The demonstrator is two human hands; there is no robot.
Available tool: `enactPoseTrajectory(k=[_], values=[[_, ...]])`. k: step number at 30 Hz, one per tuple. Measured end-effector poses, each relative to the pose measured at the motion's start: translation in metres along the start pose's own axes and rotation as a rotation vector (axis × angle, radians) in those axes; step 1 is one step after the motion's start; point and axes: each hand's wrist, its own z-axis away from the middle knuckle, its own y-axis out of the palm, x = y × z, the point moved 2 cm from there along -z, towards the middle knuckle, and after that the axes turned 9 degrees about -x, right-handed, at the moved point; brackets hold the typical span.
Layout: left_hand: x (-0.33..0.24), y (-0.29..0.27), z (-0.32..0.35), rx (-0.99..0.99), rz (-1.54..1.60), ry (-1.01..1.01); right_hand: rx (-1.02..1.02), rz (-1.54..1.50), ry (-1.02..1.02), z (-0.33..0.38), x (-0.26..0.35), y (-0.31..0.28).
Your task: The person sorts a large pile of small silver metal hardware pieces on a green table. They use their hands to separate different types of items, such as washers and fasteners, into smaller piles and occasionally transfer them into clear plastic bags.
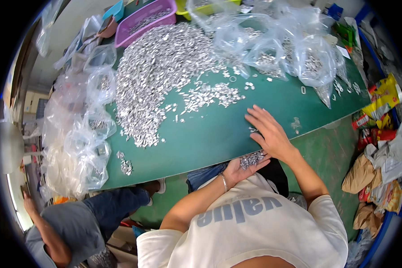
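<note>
My left hand (237, 172) is palm up just below the table's near edge, cupped beneath a heap of small silvery metal parts (252, 160). Above it, my right hand (272, 136) reaches over the edge with its fingers stretched out along the tabletop. A few more small parts show dark beside its thumb, and whether it touches them I cannot tell. Farther off on the green table (223, 129) lies a small loose patch of metal parts (214, 96). Behind and to the left rises a large pile of the same parts (161, 67).
Clear plastic bags (310, 58) with metal parts stand at the back right, and more bags (98, 125) line the left edge. A purple bin (145, 22) holds parts at the back. Another person (71, 223) is at the lower left. Wrappers and paper bags (362, 174) lie at the right.
</note>
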Motion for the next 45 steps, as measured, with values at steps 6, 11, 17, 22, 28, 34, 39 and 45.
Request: enactPoseTrajectory(k=[6,11,17,22,28,34,39,45], values=[[-0.004,-0.048,-0.030,0.529,0.200,-0.210,0.203,-0.031,-0.117,0.054,0.033,0.009],[0.005,-0.008,0.000,0.080,-0.067,0.006,0.159,-0.170,-0.240,0.090,0.040,0.017],[-0.004,-0.035,0.005,0.201,-0.102,-0.024,-0.098,-0.273,-0.147,0.074,0.030,0.002],[-0.003,-0.016,0.070,-0.153,-0.248,-0.002,-0.284,-0.233,-0.028,0.051,0.011,-0.015],[-0.005,0.046,0.086,-0.254,-0.282,0.140,-0.435,-0.213,0.157,0.031,-0.007,-0.023],[-0.049,0.148,0.039,-0.070,-0.253,0.353,-0.506,-0.158,0.290,0.027,-0.009,-0.017],[-0.101,0.244,-0.022,-0.037,-0.506,0.584,-0.532,-0.111,0.317,0.027,-0.010,-0.017],[-0.116,0.275,-0.078,-0.226,-0.645,0.665,-0.549,-0.098,0.316,0.024,-0.009,-0.016]])
